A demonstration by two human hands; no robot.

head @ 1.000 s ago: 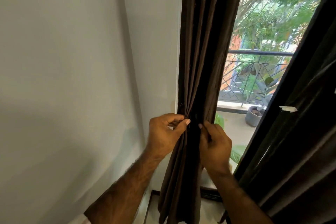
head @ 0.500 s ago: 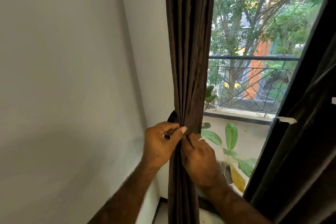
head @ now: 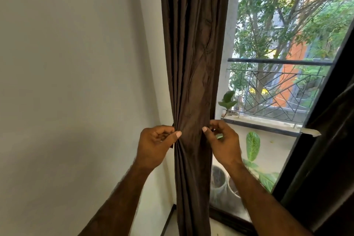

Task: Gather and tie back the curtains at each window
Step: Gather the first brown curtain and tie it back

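Dark brown pleated fabric curtain (head: 193, 82) hangs gathered beside the window; the left hand (head: 155, 145) pinches its left edge, the right hand (head: 223, 140) pinches its right edge.

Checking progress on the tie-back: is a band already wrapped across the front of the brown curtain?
No: the front of the brown curtain shows bare folds, with the left hand and right hand gripping its two sides.
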